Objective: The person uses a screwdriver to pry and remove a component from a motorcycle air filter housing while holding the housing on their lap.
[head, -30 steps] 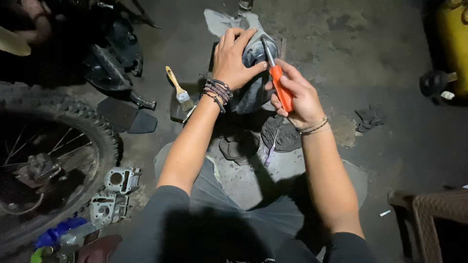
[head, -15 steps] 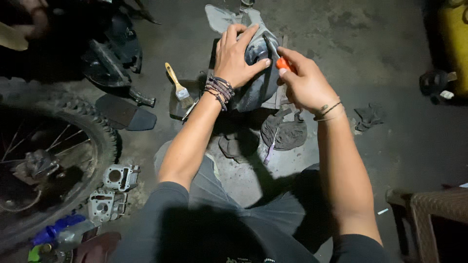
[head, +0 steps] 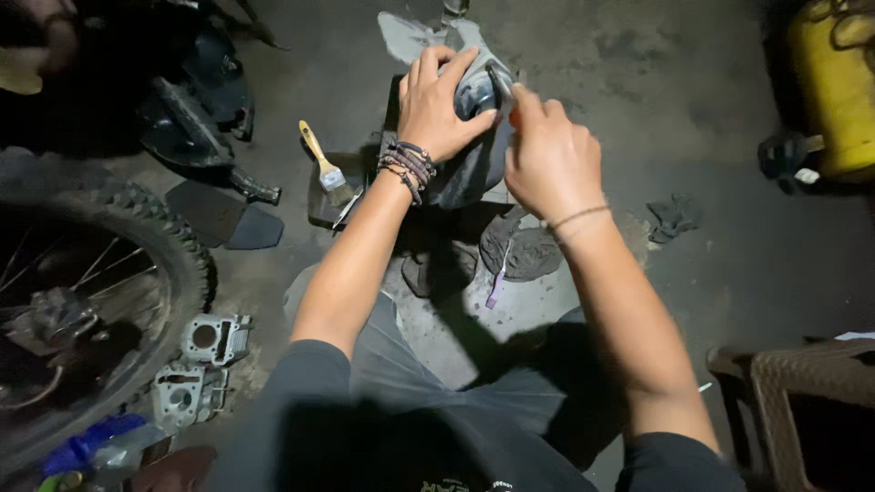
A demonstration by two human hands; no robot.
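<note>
My left hand (head: 436,102), with several bead bracelets at the wrist, grips the top of a grey metal engine part (head: 469,159) that stands on the concrete floor in front of me. My right hand (head: 547,155) is closed around an orange-handled tool (head: 513,114), most of the handle hidden in the fist. The tool's dark shaft (head: 497,87) points into the top of the part, right beside my left fingers.
A paintbrush (head: 324,164) lies left of the part. A motorcycle wheel (head: 91,292) and two engine cylinder blocks (head: 202,364) sit at the left. Rags (head: 524,246) lie under my arms, a yellow container (head: 834,87) stands top right, a wicker chair (head: 802,401) bottom right.
My right hand has moved up and left, bringing the orange-handled tool from below the part to its top. My left hand has stayed on the part.
</note>
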